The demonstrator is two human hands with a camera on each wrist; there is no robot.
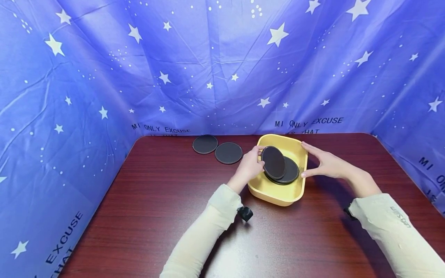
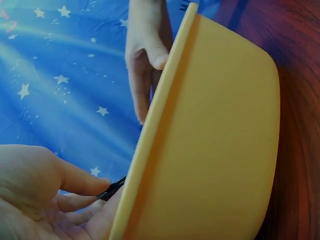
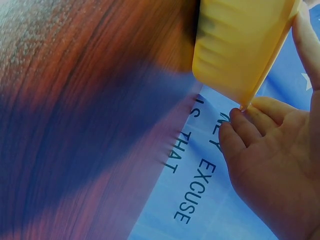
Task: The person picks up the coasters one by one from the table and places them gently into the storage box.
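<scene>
Left hand (image 1: pixel 249 164) at nine o'clock of a yellow tub (image 1: pixel 274 196), fingers pinching a tilted black disc (image 1: pixel 273 162) over stacked discs (image 1: pixel 292 170) inside, right hand (image 1: pixel 328 164) at three o'clock, fingers spread, touching the tub, two loose discs (image 1: pixel 228 153) on the reddish table (image 1: pixel 156 200) towards ten o'clock

The held black disc (image 1: pixel 273 162) covers part of the black discs (image 1: pixel 292 170) below, so nobody can count them. From the left wrist, the yellow tub (image 2: pixel 215 125) hides most of the held disc and some fingertips of the left hand (image 2: pixel 45 195). The bottom edge of the head view cuts off both sleeves (image 1: pixel 205 227). The right sleeve's writing (image 1: pixel 400 217) is hard to read.
</scene>
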